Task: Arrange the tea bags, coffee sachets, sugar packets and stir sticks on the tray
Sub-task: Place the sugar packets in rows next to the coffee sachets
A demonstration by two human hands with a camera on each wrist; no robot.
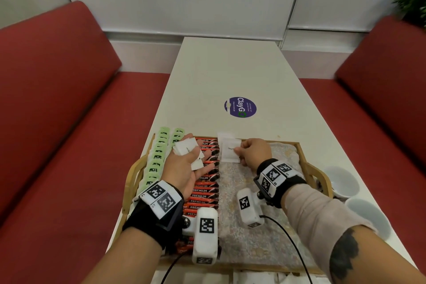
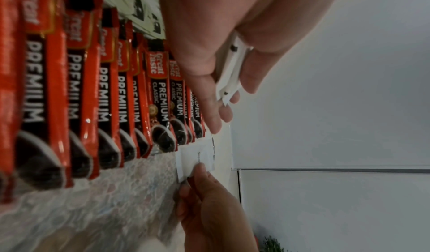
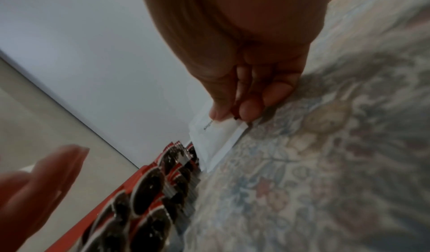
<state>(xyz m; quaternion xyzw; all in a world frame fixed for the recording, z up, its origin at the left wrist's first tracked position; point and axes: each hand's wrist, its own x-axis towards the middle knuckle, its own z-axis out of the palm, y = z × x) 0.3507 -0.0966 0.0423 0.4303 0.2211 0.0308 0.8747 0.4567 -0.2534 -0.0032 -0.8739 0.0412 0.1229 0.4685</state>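
A wooden tray [image 1: 305, 166] lined with a floral cloth [image 1: 253, 233] holds a column of green tea bags [image 1: 159, 157] at the left and a column of red coffee sachets [image 1: 205, 191] beside it. My left hand [image 1: 191, 163] hovers palm-up over the sachets and holds a stack of white sugar packets [image 1: 187, 148] [image 2: 229, 75] between thumb and fingers. My right hand [image 1: 251, 152] pinches one white sugar packet [image 1: 230, 152] [image 3: 209, 142] [image 2: 195, 156] at the tray's far end, right of the sachets, low over the cloth. Another white packet [image 1: 224, 137] lies just beyond it.
Two white cups [image 1: 341, 180] stand on the table right of the tray. A round purple sticker [image 1: 240, 107] marks the white table [image 1: 230, 71] beyond. Red bench seats [image 1: 57, 99] flank both sides. More white packets [image 1: 253, 278] lie at the near edge.
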